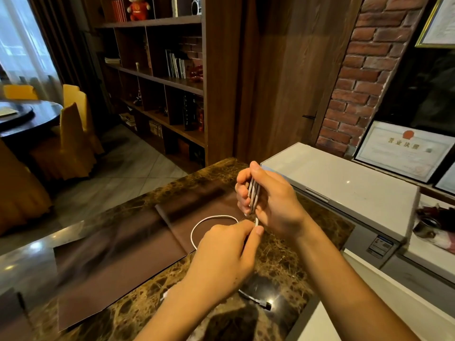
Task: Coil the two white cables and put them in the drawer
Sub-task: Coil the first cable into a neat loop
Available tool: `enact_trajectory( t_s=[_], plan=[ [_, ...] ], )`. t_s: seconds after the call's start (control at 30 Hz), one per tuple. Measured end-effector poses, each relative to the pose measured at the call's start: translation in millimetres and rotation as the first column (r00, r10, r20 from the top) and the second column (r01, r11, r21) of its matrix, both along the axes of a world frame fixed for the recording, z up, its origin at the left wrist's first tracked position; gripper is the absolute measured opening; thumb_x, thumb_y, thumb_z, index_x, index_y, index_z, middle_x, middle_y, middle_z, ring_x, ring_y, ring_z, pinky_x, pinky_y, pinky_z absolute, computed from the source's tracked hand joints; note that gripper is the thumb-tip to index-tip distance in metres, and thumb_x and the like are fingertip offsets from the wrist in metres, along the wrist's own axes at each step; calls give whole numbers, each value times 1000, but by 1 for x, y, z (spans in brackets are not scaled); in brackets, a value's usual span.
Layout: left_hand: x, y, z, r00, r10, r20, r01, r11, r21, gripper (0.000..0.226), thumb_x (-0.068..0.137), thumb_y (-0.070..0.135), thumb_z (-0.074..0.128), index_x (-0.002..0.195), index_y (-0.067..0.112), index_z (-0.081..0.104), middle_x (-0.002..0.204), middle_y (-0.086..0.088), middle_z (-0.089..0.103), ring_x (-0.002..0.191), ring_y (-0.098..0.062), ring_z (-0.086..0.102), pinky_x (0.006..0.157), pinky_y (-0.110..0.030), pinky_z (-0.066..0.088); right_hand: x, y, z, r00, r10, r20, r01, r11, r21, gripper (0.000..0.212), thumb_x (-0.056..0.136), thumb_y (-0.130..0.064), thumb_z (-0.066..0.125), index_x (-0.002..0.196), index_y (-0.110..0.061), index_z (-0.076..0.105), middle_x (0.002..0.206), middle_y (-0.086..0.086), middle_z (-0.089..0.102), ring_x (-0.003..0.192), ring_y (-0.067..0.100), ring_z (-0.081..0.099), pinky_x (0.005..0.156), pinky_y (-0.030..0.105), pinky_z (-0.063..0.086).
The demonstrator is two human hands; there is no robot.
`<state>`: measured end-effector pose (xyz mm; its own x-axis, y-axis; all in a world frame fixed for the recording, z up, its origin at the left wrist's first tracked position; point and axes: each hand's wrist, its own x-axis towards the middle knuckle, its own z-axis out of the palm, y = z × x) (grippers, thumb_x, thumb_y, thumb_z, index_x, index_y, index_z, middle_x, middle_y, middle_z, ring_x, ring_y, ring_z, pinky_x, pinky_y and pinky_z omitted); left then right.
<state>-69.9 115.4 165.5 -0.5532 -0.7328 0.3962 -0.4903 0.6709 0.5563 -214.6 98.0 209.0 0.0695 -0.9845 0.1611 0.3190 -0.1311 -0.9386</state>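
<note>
Fingers of the right hand [275, 203] curl round a flat bundle of folded strands of one white cable [253, 195], held upright at centre frame, likely so each new turn can be laid against the last. Left hand [221, 252], just below, pinches the free run between thumb and forefinger, seemingly to feed it up under light tension. Uncoiled slack hangs as a loose loop [213, 216] left of the hands, over a brown mat [123, 254]. Judged mid-coil on the first cable. Second cable not clearly seen; a white scrap by the left forearm, lower centre, can't be identified. No drawer in view. Surface: dark veined marble counter [283, 254], glossy; small black object [267, 305] near the bottom. Right: white cabinet top [344, 175], brick wall [357, 70], framed certificate [403, 148]. Upper left: bookshelf [160, 82], round table [24, 119], yellow-covered chairs [73, 134].
</note>
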Motion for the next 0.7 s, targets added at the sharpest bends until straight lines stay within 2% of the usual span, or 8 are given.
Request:
enact_trajectory(
  t_s=[0.17, 0.37, 0.47, 0.5, 0.53, 0.57, 0.6, 0.7],
  plan=[
    [14, -6, 21, 989, 21, 144, -2, 991, -130, 47, 98, 58, 32, 84, 25, 63, 65, 6, 59, 64, -14, 58, 63, -41, 50, -3, 4, -10, 973, -35, -229, 41, 999, 22, 41, 104, -38, 40, 87, -10, 65, 71, 4, 57, 62, 13, 51, 59, 30, 41],
    [23, -19, 47, 988, 35, 150, 4, 967, -253, 55, 93, 68, 32, 83, 32, 71, 60, 8, 63, 57, -8, 58, 56, -34, 51, 5, 10, -16, 957, 24, -288, -17, 1000, 27, 46, 106, -35, 37, 88, -2, 64, 78, 12, 56, 72, 19, 54, 66, 27, 46],
    [25, -24, 57, 995, -15, 101, 44, 953, -299, 54, 97, 64, 35, 74, 28, 70, 56, 9, 62, 52, -8, 56, 52, -33, 48, 9, 12, -22, 967, 33, -251, -20, 998, 54, 56, 106, -41, 37, 99, 9, 61, 83, 21, 53, 88, 45, 61, 80, 43, 52],
    [25, -27, 59, 997, -30, 66, 50, 944, -326, 54, 99, 60, 38, 66, 26, 65, 52, 9, 57, 48, -7, 53, 49, -32, 45, 11, 13, -25, 971, 18, -237, 2, 996, 85, 54, 107, -40, 34, 88, 11, 31, 104, 38, 61, 101, 50, 62, 90, 49, 53],
    [24, -30, 61, 998, -35, 43, 48, 932, -360, 55, 101, 56, 41, 59, 25, 59, 47, 8, 50, 45, -7, 47, 46, -30, 40, 13, 15, -28, 978, 4, -211, 20, 994, 110, 44, 108, -39, 31, 128, -1, 39, 125, 35, 53, 105, 45, 65, 92, 49, 54],
    [22, -34, 63, 999, -36, 38, 48, 919, -391, 55, 101, 54, 43, 55, 26, 51, 45, 9, 42, 43, -6, 41, 46, -27, 34, 16, 17, -31, 984, 0, -181, 22, 993, 115, 38, 108, -40, 30, 125, -15, 52, 108, 22, 68, 95, 35, 71, 82, 42, 57],
    [21, -37, 65, 999, -36, 41, 50, 910, -411, 55, 102, 53, 44, 53, 28, 44, 44, 9, 36, 42, -5, 38, 47, -25, 30, 19, 18, -34, 986, 5, -169, 13, 995, 102, 39, 107, -42, 28, 108, -19, 60, 90, 12, 69, 76, 25, 69, 67, 34, 56],
    [17, -48, 68, 998, -66, 14, 66, 911, -407, 60, 101, 51, 51, 49, 25, 39, 42, 7, 31, 41, -8, 35, 48, -24, 25, 29, 19, -44, 991, 43, -126, -34, 997, 75, 49, 100, -38, 26, 86, -3, 57, 61, 5, 59, 54, 17, 52, 50, 30, 41]
  ],
)
